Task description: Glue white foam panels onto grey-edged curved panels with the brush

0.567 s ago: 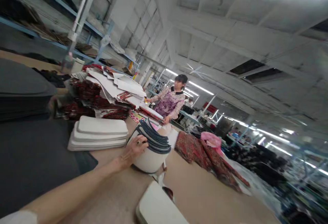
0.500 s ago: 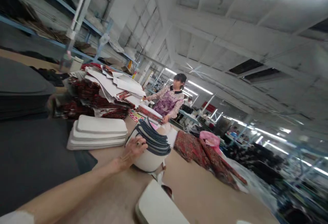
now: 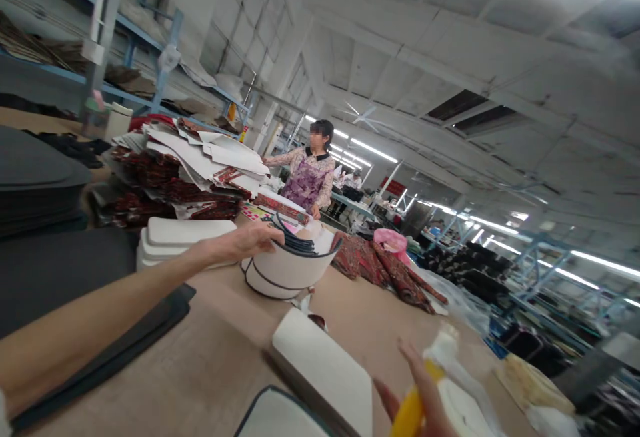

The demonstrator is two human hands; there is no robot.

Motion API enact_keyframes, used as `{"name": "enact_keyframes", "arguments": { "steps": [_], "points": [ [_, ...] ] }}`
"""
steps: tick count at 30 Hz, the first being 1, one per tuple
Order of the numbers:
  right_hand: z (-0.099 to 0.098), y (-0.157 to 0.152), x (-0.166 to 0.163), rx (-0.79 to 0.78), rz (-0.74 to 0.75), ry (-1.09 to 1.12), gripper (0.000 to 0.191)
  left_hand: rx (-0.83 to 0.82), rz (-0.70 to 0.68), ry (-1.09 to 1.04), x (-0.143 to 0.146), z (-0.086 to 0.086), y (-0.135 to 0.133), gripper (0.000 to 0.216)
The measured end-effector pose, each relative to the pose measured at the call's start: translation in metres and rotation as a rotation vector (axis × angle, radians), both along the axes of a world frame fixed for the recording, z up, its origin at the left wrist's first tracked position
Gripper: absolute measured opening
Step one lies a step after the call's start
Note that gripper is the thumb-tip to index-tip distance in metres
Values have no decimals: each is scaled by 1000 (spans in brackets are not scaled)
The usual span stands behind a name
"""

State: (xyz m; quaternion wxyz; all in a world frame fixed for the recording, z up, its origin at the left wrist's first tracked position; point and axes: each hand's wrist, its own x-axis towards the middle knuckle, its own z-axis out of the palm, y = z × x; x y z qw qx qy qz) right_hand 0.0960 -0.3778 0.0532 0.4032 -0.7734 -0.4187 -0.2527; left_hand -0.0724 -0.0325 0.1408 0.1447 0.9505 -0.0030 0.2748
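My left hand (image 3: 245,239) reaches out over the table and grips the near edge of a curved white piece with dark trim (image 3: 295,267), lifted off a stack of like pieces (image 3: 265,283). My right hand (image 3: 420,397) shows at the bottom right, blurred, with its fingers round a yellow and white bottle (image 3: 425,383). A white flat panel (image 3: 325,370) lies on the tan table (image 3: 210,357) between the two hands.
A stack of white pads (image 3: 175,235) sits left of my left hand, beside dark grey sheets (image 3: 55,263). Red patterned fabric piles (image 3: 165,190) and white paper lie behind. Another person (image 3: 307,173) stands at the far end. More patterned cloth (image 3: 390,270) lies to the right.
My left hand has lifted the top curved piece off the stack. My right hand with the bottle has come into view at the bottom right. The view has tilted down.
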Motion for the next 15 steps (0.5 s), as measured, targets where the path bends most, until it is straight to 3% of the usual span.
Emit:
{"name": "enact_keyframes", "arguments": {
  "steps": [3, 5, 7, 10, 15],
  "points": [
    [38, 10, 3, 84, 91, 305, 80, -112, -205, 120, -19, 30, -37, 11],
    [57, 8, -7, 185, 279, 517, 79, -317, -362, 221, -24, 39, -59, 14],
    [66, 0, -21, 270, 344, 689, 78, -545, -464, 286, -21, 37, -72, 20],
    [51, -26, -36, 306, 146, 768, 77, -693, -452, 310, -4, 14, -81, 29],
    [-23, -74, -37, 102, -177, 761, 77, -680, -300, 403, 28, -67, -92, 40]
  ]
}}
